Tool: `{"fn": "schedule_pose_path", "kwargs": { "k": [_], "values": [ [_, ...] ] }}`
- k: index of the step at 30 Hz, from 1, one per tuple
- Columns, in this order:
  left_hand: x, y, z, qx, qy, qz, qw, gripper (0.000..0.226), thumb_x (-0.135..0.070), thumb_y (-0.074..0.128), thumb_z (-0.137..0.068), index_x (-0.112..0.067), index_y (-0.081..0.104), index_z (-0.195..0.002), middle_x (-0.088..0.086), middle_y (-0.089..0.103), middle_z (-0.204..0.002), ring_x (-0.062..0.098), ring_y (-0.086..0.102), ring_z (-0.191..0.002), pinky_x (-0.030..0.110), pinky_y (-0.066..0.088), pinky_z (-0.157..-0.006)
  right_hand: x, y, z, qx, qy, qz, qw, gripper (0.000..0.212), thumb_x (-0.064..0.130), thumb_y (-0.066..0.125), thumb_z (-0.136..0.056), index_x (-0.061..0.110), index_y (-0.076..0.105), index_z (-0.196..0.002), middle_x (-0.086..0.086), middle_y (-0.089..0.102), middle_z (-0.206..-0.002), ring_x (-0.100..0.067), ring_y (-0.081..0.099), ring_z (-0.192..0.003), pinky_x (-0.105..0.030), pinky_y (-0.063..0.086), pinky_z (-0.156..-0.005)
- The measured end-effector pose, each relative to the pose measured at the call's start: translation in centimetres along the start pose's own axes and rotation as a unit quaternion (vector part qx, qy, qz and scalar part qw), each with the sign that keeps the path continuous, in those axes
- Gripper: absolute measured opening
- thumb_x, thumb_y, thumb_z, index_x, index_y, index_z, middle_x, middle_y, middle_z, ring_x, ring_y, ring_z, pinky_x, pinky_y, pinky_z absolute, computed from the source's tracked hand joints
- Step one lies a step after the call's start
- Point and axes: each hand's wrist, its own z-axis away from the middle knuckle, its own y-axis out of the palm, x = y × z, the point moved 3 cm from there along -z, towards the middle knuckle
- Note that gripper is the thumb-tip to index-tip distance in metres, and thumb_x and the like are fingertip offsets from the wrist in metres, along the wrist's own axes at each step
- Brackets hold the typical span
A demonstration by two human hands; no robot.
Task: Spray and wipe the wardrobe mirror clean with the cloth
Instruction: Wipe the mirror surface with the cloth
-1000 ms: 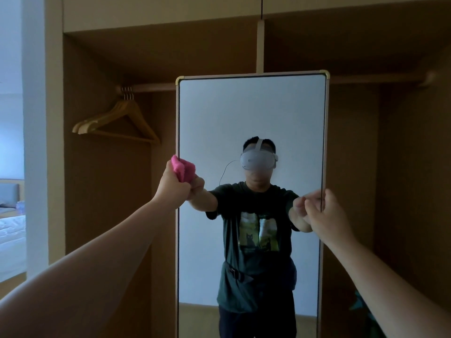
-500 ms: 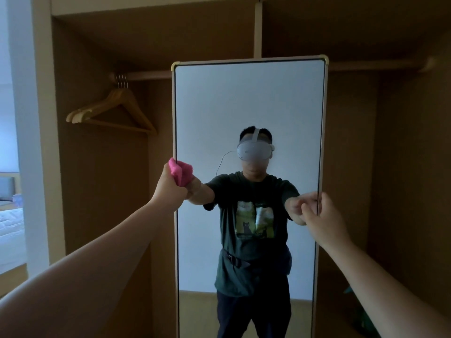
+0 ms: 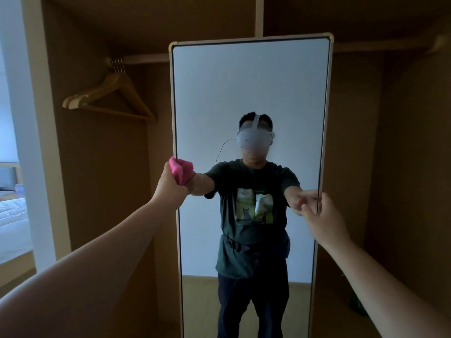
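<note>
**Left hand** (image 3: 170,185): arm stretched forward and slightly upward; fist wrapped tight round a pink fluffy cloth (image 3: 180,170), which bunches out above the knuckles. The cloth lies against the left edge of the tall rectangular mirror (image 3: 244,81), about mid-height, touching its pale frame and glass.

**Right hand** (image 3: 323,215): arm stretched forward, wrist straight. Fingers (image 3: 308,206) curl round the mirror's right frame edge, a little lower than the left hand, with the tips on the glass side; somewhat blurred.

**Mirror**: upright, standing in front of an open brown wooden wardrobe (image 3: 97,191). It reflects the person, arms spread to both edges.

**Wooden clothes hangers** (image 3: 109,93): bunched together on the rail (image 3: 146,59), left of the mirror.

**White bed** (image 3: 12,220): far left, beyond the wardrobe's side panel.
</note>
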Motion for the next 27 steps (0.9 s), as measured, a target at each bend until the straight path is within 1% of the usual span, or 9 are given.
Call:
{"fn": "schedule_pose_path", "kwargs": {
  "k": [4, 6, 9, 12, 16, 21, 23, 25, 27],
  "values": [
    [0.8, 0.4, 1.2, -0.004, -0.008, 0.020, 1.000, 0.068, 0.015, 0.059, -0.076, -0.014, 0.039, -0.134, -0.008, 0.055, -0.094, 0.014, 0.055, -0.088, 0.020, 0.049, -0.067, -0.5, 0.3, 0.6, 0.003, 0.004, -0.002, 1.000, 0.025, 0.025, 0.056, -0.094, 0.024, 0.045, -0.116, 0.015, 0.043, -0.089, 0.006, 0.042, -0.069, -0.011, 0.032, -0.058],
    [1.2, 0.7, 1.7, -0.004, -0.018, 0.020, 1.000, 0.070, 0.016, 0.058, -0.077, -0.011, 0.035, -0.138, -0.004, 0.056, -0.101, 0.014, 0.054, -0.092, 0.028, 0.047, -0.076, -0.7, 0.4, 0.9, 0.004, 0.014, -0.002, 1.000, 0.027, 0.024, 0.056, -0.095, 0.023, 0.044, -0.119, 0.019, 0.041, -0.084, 0.008, 0.042, -0.066, -0.010, 0.031, -0.057],
    [1.6, 0.7, 2.3, 0.003, -0.028, 0.005, 1.000, 0.060, 0.019, 0.056, -0.075, -0.013, 0.044, -0.125, -0.001, 0.055, -0.103, 0.016, 0.054, -0.096, 0.030, 0.050, -0.081, -1.1, 0.5, 1.3, 0.014, 0.029, 0.001, 0.999, 0.026, 0.026, 0.056, -0.095, 0.023, 0.044, -0.118, 0.022, 0.045, -0.084, 0.008, 0.051, -0.065, -0.008, 0.032, -0.054],
    [2.1, 0.9, 2.9, 0.012, -0.025, -0.008, 1.000, 0.057, 0.025, 0.050, -0.072, -0.025, 0.048, -0.098, -0.005, 0.054, -0.095, 0.018, 0.053, -0.101, 0.028, 0.052, -0.080, -1.6, 0.7, 1.7, 0.028, 0.044, 0.005, 0.999, 0.036, 0.029, 0.055, -0.095, 0.019, 0.044, -0.127, 0.006, 0.052, -0.100, -0.006, 0.051, -0.081, -0.020, 0.038, -0.060],
    [3.0, 1.2, 3.6, 0.015, -0.033, 0.001, 0.999, 0.055, 0.026, 0.049, -0.075, -0.013, 0.050, -0.114, 0.004, 0.054, -0.102, 0.017, 0.051, -0.102, 0.040, 0.050, -0.093, -1.9, 0.9, 2.4, 0.043, 0.061, 0.000, 0.997, 0.039, 0.028, 0.055, -0.095, 0.016, 0.043, -0.130, -0.005, 0.057, -0.118, -0.022, 0.057, -0.101, -0.031, 0.043, -0.074],
    [4.3, 1.6, 4.3, 0.015, -0.059, 0.001, 0.998, 0.054, 0.026, 0.047, -0.076, -0.015, 0.049, -0.111, -0.002, 0.053, -0.090, 0.009, 0.053, -0.089, 0.041, 0.050, -0.093, -2.2, 1.2, 3.2, 0.038, 0.062, -0.001, 0.997, 0.034, 0.026, 0.055, -0.095, 0.016, 0.045, -0.125, -0.007, 0.058, -0.119, -0.018, 0.055, -0.096, -0.029, 0.041, -0.071],
    [5.0, 1.7, 4.6, 0.025, -0.071, -0.006, 0.997, 0.058, 0.025, 0.048, -0.075, -0.009, 0.047, -0.122, 0.003, 0.057, -0.101, 0.015, 0.054, -0.101, 0.040, 0.051, -0.091, -2.3, 1.3, 3.3, 0.041, 0.066, -0.001, 0.997, 0.035, 0.027, 0.055, -0.095, 0.016, 0.045, -0.126, -0.008, 0.058, -0.121, -0.021, 0.057, -0.101, -0.030, 0.043, -0.073],
    [5.8, 1.8, 4.6, 0.033, -0.072, -0.010, 0.997, 0.058, 0.024, 0.050, -0.075, -0.008, 0.048, -0.123, 0.007, 0.058, -0.112, 0.018, 0.054, -0.110, 0.034, 0.052, -0.089, -2.4, 1.3, 3.5, 0.047, 0.073, 0.001, 0.996, 0.037, 0.029, 0.055, -0.095, 0.017, 0.044, -0.128, -0.008, 0.058, -0.121, -0.025, 0.058, -0.104, -0.032, 0.044, -0.075],
    [6.4, 2.0, 4.8, 0.034, -0.075, -0.013, 0.997, 0.054, 0.022, 0.051, -0.077, -0.008, 0.049, -0.122, 0.004, 0.058, -0.109, 0.014, 0.054, -0.106, 0.024, 0.051, -0.086, -2.4, 1.3, 3.6, 0.047, 0.073, 0.003, 0.996, 0.037, 0.029, 0.055, -0.095, 0.018, 0.044, -0.128, -0.007, 0.058, -0.119, -0.024, 0.058, -0.102, -0.033, 0.044, -0.075]
  ]
}}
